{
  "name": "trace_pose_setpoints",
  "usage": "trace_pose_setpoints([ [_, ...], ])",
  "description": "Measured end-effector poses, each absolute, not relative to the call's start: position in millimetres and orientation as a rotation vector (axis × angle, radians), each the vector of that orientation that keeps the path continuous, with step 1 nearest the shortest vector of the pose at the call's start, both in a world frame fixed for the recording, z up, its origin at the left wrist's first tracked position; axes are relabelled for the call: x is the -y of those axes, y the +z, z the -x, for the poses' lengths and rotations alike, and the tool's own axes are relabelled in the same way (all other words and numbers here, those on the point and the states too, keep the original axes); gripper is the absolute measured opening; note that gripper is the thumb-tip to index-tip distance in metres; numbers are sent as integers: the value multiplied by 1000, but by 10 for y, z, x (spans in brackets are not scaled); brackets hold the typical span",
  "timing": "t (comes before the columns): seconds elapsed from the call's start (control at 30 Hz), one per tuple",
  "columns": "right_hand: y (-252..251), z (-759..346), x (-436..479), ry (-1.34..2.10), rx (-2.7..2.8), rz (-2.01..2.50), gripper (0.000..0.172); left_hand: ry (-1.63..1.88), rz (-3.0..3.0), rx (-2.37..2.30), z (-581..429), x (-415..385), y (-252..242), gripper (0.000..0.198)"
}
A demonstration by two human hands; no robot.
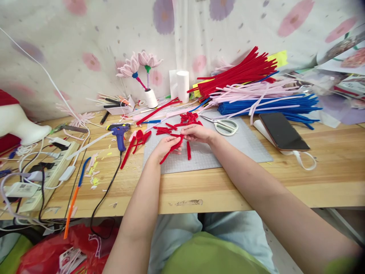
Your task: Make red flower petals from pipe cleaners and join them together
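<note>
Both of my hands meet over a grey cutting mat [236, 146] on a wooden table. My left hand [165, 146] is closed round a bent red pipe cleaner piece [172, 148]. My right hand [198, 133] pinches the upper end of the same piece with its fingers together. Several short red pipe cleaner pieces [189, 118] lie on the mat just beyond my hands, and one more [188, 150] lies next to my left hand.
White-handled scissors [225, 125] and a dark phone [283, 131] lie right of my hands. Long red [242, 72], pink and blue pipe cleaners [270, 104] are piled behind. A blue glue gun [119, 135], a power strip [42, 175] and cables sit left. Pipe-cleaner flowers [139, 62] stand at the back.
</note>
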State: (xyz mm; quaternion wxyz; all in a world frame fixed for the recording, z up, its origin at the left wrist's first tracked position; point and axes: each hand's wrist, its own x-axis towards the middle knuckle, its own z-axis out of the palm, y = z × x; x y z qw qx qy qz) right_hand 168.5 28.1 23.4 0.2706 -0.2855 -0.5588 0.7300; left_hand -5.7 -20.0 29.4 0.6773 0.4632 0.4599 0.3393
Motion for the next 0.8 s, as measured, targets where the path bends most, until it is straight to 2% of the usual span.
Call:
trace_pose_setpoints([
  [0.13, 194, -1567, -276, 2016, 1247, 701, 19, 832, -970, -1004, 72, 157, 231, 20],
  [0.43, 160, -1414, -247, 2074, 976, 573, 26, 939, -903, -1050, 14, 162, 254, 10],
  [0.7, 195, -1545, -278, 2019, 1183, 723, 31, 979, -920, -1086, -62, 155, 214, 17],
  [0.8, 178, -1568, -282, 1932, 1263, 743, 27, 985, -943, -1099, -89, 177, 217, 22],
])
